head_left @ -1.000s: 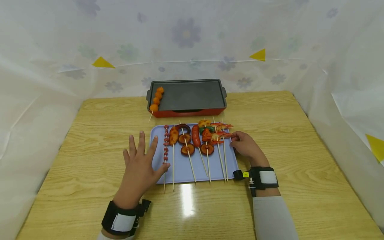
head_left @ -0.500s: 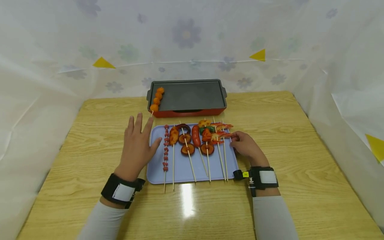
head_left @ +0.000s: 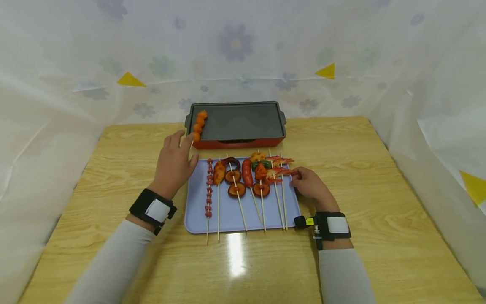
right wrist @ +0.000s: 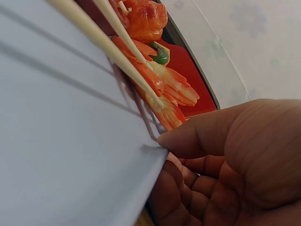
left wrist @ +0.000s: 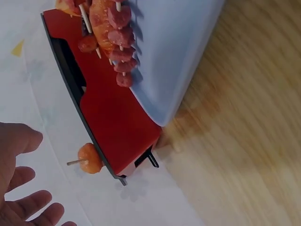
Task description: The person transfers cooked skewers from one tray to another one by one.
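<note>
My left hand hovers by the near left corner of a toy grill. In the left wrist view its thumb and fingers are spread and hold nothing. Close to them is a skewer of orange balls, lying on the grill's left side with its stick end toward me. At the right, my right hand grips the rim of a pale blue tray. The right wrist view shows the thumb on top of the rim and fingers curled below.
Several skewers lie on the tray: red meat pieces, a sausage, mushroom slices and shrimp. Some sticks overhang its front edge. The grill stands behind the tray, before a flowered curtain.
My left hand has moved forward from over the tray's left side toward the orange ball skewer, its fingers bending slightly. The right hand stays on the tray's rim.
</note>
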{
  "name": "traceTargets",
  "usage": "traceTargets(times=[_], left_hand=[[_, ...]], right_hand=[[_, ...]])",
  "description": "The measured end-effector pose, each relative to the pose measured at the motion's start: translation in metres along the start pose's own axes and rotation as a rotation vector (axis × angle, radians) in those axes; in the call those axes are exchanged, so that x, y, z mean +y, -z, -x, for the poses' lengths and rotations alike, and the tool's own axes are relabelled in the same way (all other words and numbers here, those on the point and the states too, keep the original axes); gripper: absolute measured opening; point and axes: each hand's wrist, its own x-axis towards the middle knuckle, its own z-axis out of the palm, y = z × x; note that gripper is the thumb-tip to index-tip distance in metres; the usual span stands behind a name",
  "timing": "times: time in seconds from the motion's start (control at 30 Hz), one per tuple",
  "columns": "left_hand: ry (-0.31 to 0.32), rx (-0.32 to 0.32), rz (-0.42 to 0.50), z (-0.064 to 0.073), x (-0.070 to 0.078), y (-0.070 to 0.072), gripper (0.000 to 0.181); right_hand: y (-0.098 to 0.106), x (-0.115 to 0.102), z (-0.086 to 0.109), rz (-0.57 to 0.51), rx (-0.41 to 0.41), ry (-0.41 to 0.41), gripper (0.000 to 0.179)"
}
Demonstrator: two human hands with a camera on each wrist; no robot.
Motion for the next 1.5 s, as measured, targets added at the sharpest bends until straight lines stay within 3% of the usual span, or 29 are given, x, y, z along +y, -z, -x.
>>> traceTargets(times=[0.13,0.33,0.43,0.67,0.9,1.03,1.17,1.5], left_hand=[[0.041,-0.005,0.096,-0.007,-0.003,-0.003,0.038],[0.163,-0.135,0.247,-0.017,-0.006,-0.005,0.03],[0.197,-0.186,0.246,-0.021,-0.008,-0.003,0.026],[0.243,-0.18,0.217,-0.029,-0.01,-0.001,0.018],[0.269,-0.222,0.219,-0.033,-0.007,0.003,0.018],[0.301,-0.248,0.204,-0.034,-0.008,0.004,0.012],[0.343,-0.277,0.196,-0.035,-0.009,0.005,0.016],[0.361,-0.322,0.193,-0.038,-0.011,0.003,0.015]], right_hand=[[0.0,0.0,0.001,-0.003,-0.005,-0.006,0.028],[0.0,0.002,0.001,0.009,0.003,0.015,0.029],[-0.001,0.002,0.0,0.005,0.005,0.015,0.029],[-0.003,0.003,-0.002,-0.004,-0.003,0.022,0.029],[-0.002,0.002,-0.001,-0.005,0.009,0.021,0.026],[-0.002,0.002,-0.001,0.0,0.008,0.027,0.026],[-0.002,0.002,-0.001,0.0,0.004,0.026,0.026],[-0.002,0.003,-0.001,-0.002,0.009,0.037,0.027]])
